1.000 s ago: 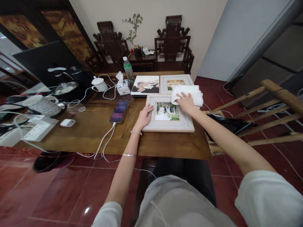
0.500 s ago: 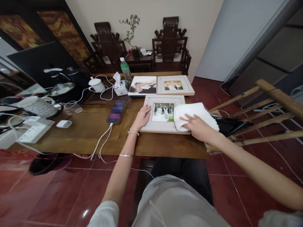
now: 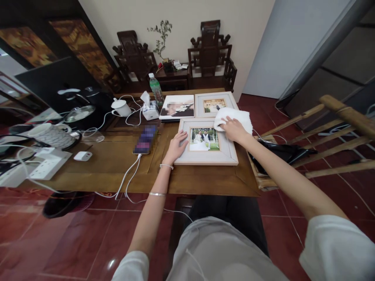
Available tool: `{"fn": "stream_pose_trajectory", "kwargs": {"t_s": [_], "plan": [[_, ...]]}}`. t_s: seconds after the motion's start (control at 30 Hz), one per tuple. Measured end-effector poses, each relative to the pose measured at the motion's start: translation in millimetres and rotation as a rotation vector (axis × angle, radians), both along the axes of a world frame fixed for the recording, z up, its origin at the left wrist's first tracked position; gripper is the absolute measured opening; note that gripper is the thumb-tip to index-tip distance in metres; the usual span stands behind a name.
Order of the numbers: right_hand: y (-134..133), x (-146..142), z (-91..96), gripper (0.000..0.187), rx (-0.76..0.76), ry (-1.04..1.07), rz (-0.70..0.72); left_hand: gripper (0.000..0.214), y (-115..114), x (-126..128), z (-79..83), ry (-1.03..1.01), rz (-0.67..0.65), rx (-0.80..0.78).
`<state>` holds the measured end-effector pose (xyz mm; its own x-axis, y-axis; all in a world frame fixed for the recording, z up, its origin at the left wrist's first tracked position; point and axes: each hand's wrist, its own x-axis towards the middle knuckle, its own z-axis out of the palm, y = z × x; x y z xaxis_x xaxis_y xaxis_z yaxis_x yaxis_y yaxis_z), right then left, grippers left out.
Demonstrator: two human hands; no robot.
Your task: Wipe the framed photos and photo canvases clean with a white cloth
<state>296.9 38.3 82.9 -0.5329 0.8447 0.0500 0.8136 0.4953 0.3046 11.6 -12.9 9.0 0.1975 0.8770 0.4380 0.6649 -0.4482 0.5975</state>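
Note:
A pale picture frame [image 3: 211,159] with a photo of two people lies flat on the wooden table. On its left edge rests my left hand [image 3: 175,147], fingers stretched out over the border. My right hand [image 3: 233,129] grips a white cloth [image 3: 238,116] at the frame's upper right corner. The cloth covers that corner and overlaps a second pale frame [image 3: 202,109] behind, which holds a smaller photo. Left of that second frame lies a white-edged photo panel [image 3: 178,113], partly pixelated.
Along the back stand a green-labelled bottle [image 3: 156,89], a tissue box [image 3: 150,111] and a lidded white cup [image 3: 121,107]. A phone [image 3: 145,139] with a white cable lies left of my hand. A power strip [image 3: 49,164] sits farther left. A wooden chair [image 3: 331,136] stands right.
My right hand has moved the cloth up and left, from the frame's lower right side to its upper right corner. My left hand has stayed on the left edge.

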Motion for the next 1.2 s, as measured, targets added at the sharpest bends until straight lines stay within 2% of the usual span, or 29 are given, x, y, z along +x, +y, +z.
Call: {"fn": "stream_pose_trajectory", "kwargs": {"t_s": [0.07,0.13,0.37,0.47,0.63,0.87,0.97,1.03,1.1,1.2], "plan": [[-6,0,-1.5,0.046,0.015,-0.022,0.023,0.033,0,0,0.1,-0.007,0.001,0.002],[-22,1,-0.9,0.045,0.008,-0.039,0.057,0.033,0,1,-0.3,-0.006,0.000,0.002],[-118,16,15.9,0.046,-0.158,-0.039,0.168,0.031,1,1,-2.6,0.011,0.011,0.002],[-137,19,21.9,0.046,-0.201,-0.033,0.165,0.033,1,2,-3.0,0.026,0.011,0.000],[-128,-1,20.0,0.043,-0.202,0.009,0.169,0.037,1,3,-6.2,0.057,0.009,0.002],[-118,-79,4.0,0.036,-0.239,0.066,0.285,0.045,3,0,-9.6,0.027,0.008,0.025],[-116,-99,-1.3,0.037,-0.242,0.109,0.349,0.047,3,0,-8.6,0.017,0.001,0.010],[-111,-96,0.4,0.041,-0.265,0.120,0.324,0.048,2,0,-7.9,0.016,0.000,0.009],[-102,-82,7.6,0.046,-0.240,0.139,0.235,0.047,2,0,-7.5,0.019,0.005,0.018],[-78,-53,23.6,0.051,-0.053,0.203,0.083,0.046,4,2,-7.6,0.016,0.009,0.021]]}}
